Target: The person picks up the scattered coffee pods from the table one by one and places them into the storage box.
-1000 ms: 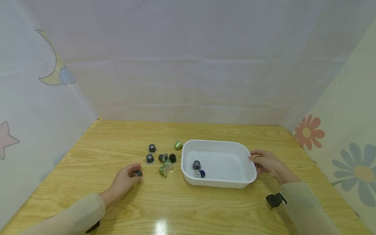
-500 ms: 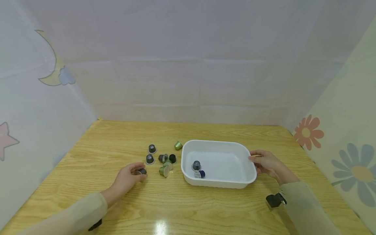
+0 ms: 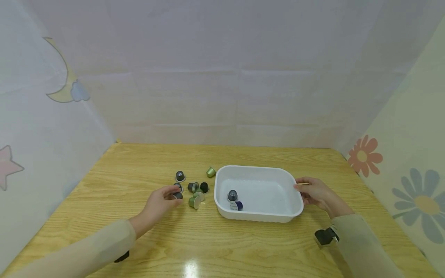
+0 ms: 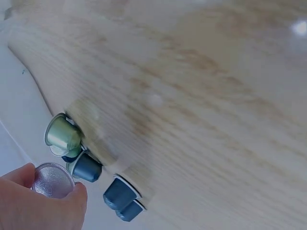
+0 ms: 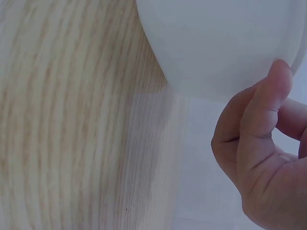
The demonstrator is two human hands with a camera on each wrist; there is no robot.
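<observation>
My left hand (image 3: 159, 202) pinches a dark coffee capsule (image 3: 176, 196) between thumb and fingers, and its silver foil lid faces the camera in the left wrist view. Just beyond those fingertips stands another dark capsule (image 3: 178, 185), partly hidden by them. A green capsule (image 3: 194, 202) lies tipped on its side to the right of the left hand. My right hand (image 3: 314, 194) grips the right end of a white plastic tub (image 3: 259, 217) at its rim. Inside the tub, a grey capsule (image 3: 232, 195) stands beside a dark blue capsule (image 3: 239, 205) lying on its side.
Several more dark and green capsules (image 3: 192, 187) cluster left of the tub on the wooden table (image 3: 222, 247). One green capsule (image 3: 210, 172) lies by the tub's far left corner, and a dark one (image 3: 180, 176) stands farther back. Cloth walls surround the table.
My left hand has moved right and slightly away from me, carrying the dark capsule toward the others on the table. The right hand and the tub have stayed still.
</observation>
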